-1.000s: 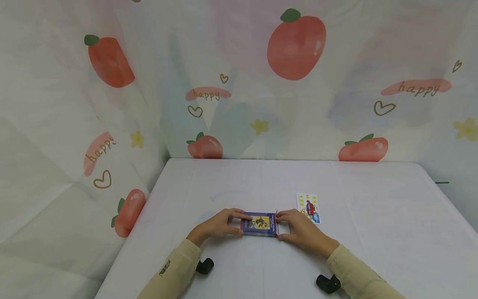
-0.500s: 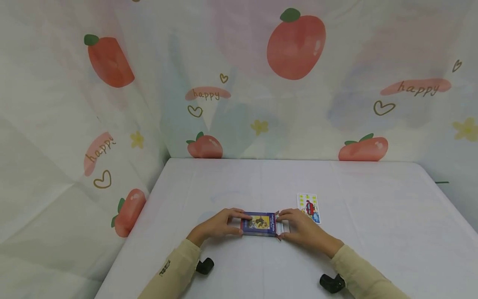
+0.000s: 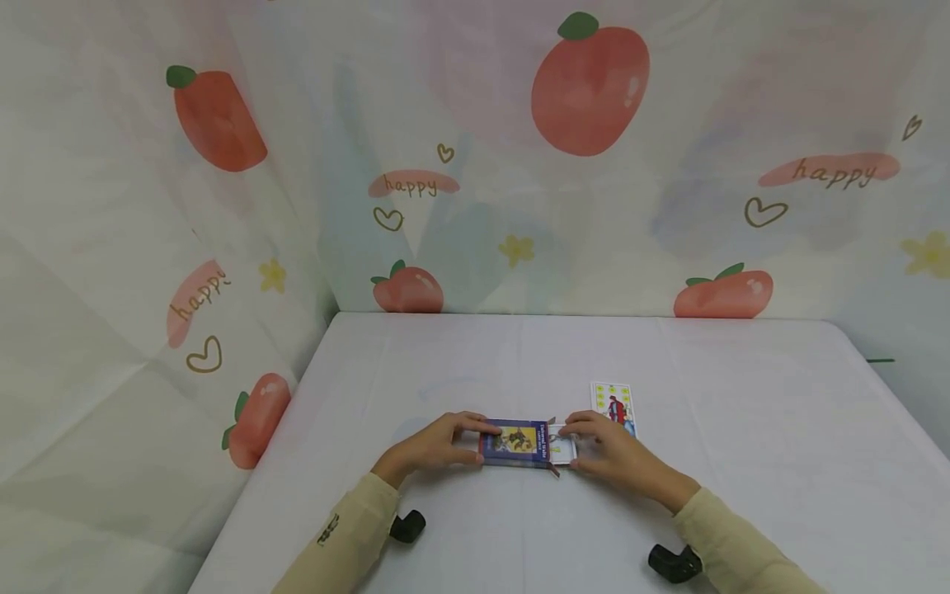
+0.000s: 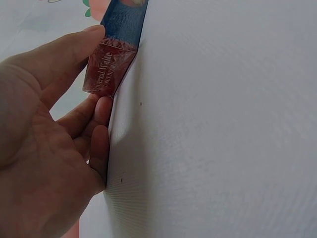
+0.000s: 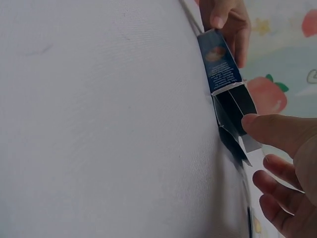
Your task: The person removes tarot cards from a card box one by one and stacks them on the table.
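A blue tarot card box [image 3: 514,443] lies flat on the white table, picture side up. My left hand [image 3: 438,445] grips its left end between thumb and fingers; in the left wrist view the red end panel of the box [image 4: 106,69] carries tarot deck lettering. At the box's right end the flaps stand open, and white-edged tarot cards [image 3: 562,446] stick partly out. My right hand [image 3: 623,458] pinches these cards by their long edges. In the right wrist view, the thumb [image 5: 277,130] lies by the dark opening of the box [image 5: 220,59]. How many cards stick out is hidden.
Behind the right hand a picture card [image 3: 614,404] lies face up on the table [image 3: 460,355], partly covered by that hand. Black devices [image 3: 674,564] hang at both wrists. A fruit-patterned cloth [image 3: 475,165] stands behind and to the left of the table.
My right hand has moved a little to the right, and more of the tarot cards shows outside the box. The left hand and the box have stayed in place.
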The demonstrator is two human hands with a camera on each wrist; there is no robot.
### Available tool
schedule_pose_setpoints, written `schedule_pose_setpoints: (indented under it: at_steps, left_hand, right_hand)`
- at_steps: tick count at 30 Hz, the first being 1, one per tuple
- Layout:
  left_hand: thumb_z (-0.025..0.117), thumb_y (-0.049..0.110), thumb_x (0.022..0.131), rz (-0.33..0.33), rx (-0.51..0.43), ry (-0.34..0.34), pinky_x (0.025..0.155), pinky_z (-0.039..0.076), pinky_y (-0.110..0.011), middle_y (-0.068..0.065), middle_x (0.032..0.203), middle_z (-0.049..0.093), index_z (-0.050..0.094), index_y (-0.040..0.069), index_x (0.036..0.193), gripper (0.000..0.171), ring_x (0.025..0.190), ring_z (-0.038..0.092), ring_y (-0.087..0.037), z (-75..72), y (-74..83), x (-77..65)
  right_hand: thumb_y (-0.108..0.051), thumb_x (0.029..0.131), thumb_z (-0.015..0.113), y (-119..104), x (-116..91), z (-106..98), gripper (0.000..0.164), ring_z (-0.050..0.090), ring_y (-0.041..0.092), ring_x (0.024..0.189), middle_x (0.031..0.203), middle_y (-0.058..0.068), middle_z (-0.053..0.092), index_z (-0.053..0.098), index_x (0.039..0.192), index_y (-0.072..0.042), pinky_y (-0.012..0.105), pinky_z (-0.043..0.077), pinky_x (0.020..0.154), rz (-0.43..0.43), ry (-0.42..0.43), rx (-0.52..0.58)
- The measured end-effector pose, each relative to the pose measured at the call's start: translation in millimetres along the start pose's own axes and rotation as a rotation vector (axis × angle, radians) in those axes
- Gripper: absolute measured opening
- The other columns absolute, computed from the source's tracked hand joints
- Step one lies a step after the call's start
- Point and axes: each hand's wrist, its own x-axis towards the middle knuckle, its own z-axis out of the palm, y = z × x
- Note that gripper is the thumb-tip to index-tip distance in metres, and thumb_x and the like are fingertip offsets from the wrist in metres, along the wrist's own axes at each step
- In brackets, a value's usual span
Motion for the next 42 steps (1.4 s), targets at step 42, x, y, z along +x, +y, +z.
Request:
schedule_pose_setpoints:
  at_steps: [42]
  left_hand:
    - [0.075,0.015,0.092,0.012,0.007,-0.004,0.121,0.031,-0.056,-0.012,0.154,0.047,0.066,0.023,0.137,0.047,0.149,0.036,-0.032,-0.6,-2.3,1.3]
  right_hand:
    - [0.01,0.082,0.066,9.6,-23.8,-30.4,0.044,0.056,0.007,0.082,0.118,0.021,0.065,0.067,0.125,0.002,0.019,0.049,0.066,-0.002,0.045,0.289]
